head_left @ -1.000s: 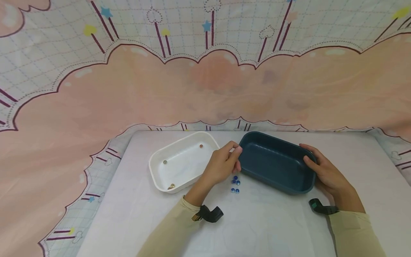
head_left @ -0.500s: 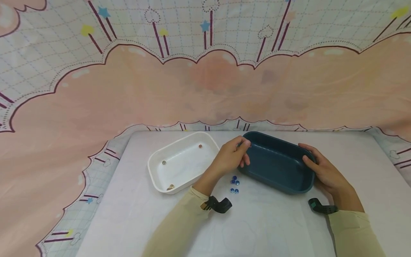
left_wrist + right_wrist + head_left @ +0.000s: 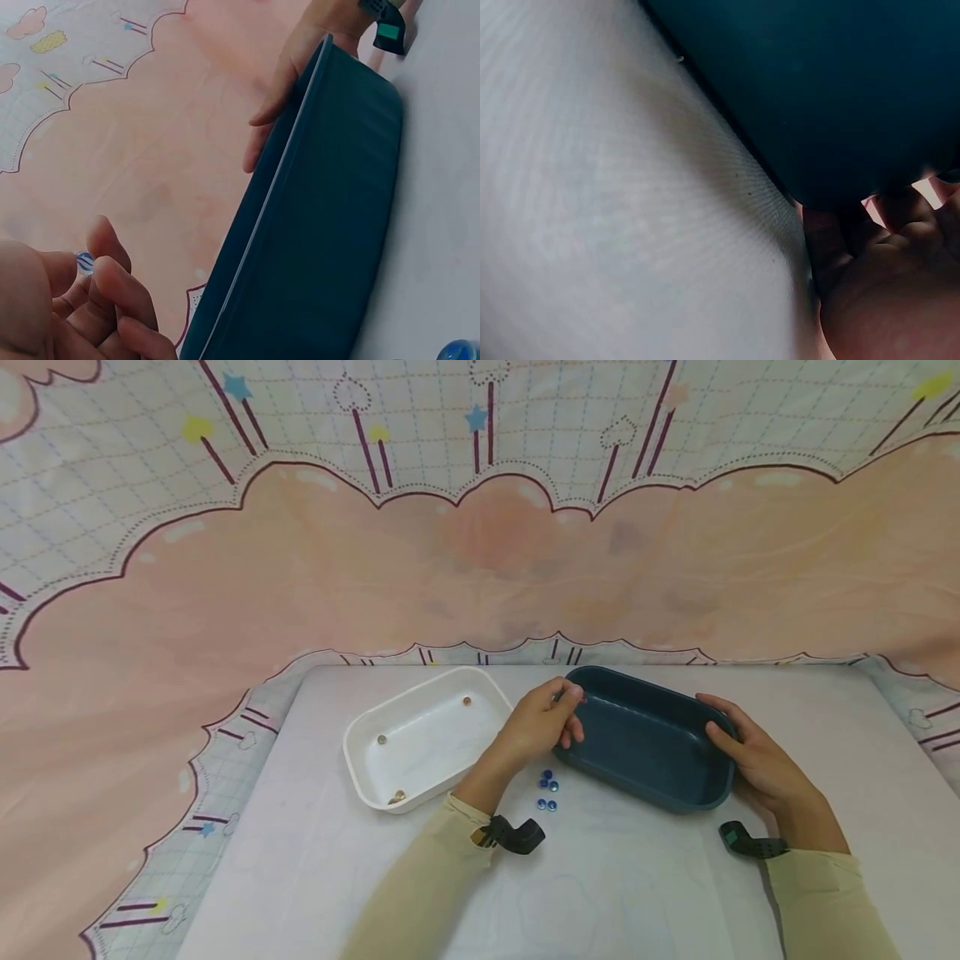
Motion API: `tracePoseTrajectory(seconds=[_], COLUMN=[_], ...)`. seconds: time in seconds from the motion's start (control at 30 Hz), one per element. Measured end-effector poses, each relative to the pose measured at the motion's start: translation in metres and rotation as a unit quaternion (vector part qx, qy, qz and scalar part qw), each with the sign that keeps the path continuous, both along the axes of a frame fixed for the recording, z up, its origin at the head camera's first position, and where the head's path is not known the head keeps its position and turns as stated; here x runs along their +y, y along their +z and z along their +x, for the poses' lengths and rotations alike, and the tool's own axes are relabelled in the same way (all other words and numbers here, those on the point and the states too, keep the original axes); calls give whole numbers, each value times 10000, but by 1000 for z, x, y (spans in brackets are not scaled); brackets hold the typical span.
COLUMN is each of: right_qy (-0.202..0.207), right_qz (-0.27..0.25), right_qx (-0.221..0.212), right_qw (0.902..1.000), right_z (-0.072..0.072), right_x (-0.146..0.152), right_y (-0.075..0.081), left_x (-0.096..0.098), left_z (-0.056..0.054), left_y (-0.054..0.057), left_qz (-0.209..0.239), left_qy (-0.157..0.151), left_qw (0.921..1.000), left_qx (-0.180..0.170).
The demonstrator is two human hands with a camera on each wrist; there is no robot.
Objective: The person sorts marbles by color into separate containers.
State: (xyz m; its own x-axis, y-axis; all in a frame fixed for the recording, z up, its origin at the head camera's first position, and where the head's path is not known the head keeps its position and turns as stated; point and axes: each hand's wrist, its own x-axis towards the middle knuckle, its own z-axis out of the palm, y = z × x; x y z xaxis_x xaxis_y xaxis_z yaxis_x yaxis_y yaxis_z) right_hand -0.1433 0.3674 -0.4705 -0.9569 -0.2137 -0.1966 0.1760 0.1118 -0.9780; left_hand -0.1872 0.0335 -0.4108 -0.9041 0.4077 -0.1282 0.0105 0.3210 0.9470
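Thumb and fingertips of my left hand (image 3: 536,722) pinch a small glass marble (image 3: 85,263), clear with blue stripes. That hand is at the left end of a dark blue rectangular tray (image 3: 637,781), partly covering its rim in the head view. My right hand (image 3: 765,764) holds the tray's right end, thumb over the rim and the other fingers along the outside. Nothing shows on the visible part of the tray's floor. Several blue marbles (image 3: 547,785) lie in a small cluster on the white table, in front of the tray's left corner.
Left of the dark tray stands a white tray (image 3: 360,777) holding several small brownish and greenish marbles (image 3: 400,795). My left forearm crosses near its right front side. A patterned cloth (image 3: 480,568) hangs behind the white-covered table (image 3: 600,893).
My left hand has moved a little to the right, from beside the dark tray to over its left end, then stayed nearly still. My right hand keeps its hold on the tray.
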Motion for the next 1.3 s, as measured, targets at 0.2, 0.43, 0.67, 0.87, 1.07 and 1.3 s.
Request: tracePoseTrajectory(seconds=[0.2, 0.43, 0.67, 0.87, 1.07, 1.3], right_qy=[-11, -27, -33, -13, 29, 54], right_qz=[29, 66, 48, -4, 0, 40], right_qx=[18, 48, 44, 97, 62, -12], right_qw=[10000, 10000, 10000, 10000, 10000, 10000], right_z=[0, 1, 1, 2, 2, 0], right_x=[0, 0, -1, 0, -1, 0], right_y=[-1, -2, -1, -2, -2, -2], left_x=[1, 2, 0, -9, -20, -37], left_z=[1, 0, 1, 6, 18, 38], left_y=[-1, -2, -1, 2, -2, -11], left_qz=[-36, -88, -184, -197, -190, -571], left_qy=[-33, -23, 79, 124, -26, -507], left_qw=[10000, 9999, 9998, 9997, 9998, 9965], left_qx=[46, 100, 87, 42, 12, 330])
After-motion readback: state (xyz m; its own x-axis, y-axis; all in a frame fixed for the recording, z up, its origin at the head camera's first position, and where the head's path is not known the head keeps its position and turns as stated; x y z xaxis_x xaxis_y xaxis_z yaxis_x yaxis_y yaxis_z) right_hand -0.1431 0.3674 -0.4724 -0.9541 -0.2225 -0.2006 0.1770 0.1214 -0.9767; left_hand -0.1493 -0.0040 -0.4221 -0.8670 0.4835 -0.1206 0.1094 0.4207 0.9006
